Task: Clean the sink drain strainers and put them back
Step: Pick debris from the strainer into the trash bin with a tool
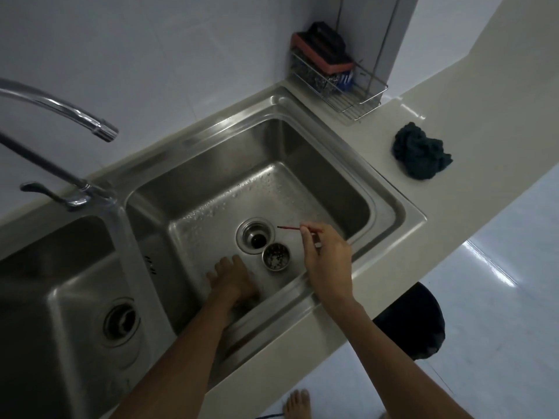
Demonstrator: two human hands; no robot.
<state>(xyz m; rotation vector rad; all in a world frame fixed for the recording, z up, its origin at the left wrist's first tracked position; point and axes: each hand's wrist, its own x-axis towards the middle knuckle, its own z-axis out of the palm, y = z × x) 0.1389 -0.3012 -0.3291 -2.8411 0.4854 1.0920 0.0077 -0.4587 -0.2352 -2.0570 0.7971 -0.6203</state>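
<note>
A round metal drain strainer with dark bits of debris in it sits on the floor of the right sink basin, beside the open drain hole. My right hand hovers just right of the strainer and pinches a thin red stick that points left over the drain. Flat on the basin floor, a little left of the strainer, rests my left hand, fingers spread and holding nothing. In the left basin, a second strainer sits in its drain.
A chrome faucet arches over the divider at the left. A wire rack with sponges stands at the back corner of the counter. A crumpled dark cloth lies on the counter to the right. A black bin stands on the floor below.
</note>
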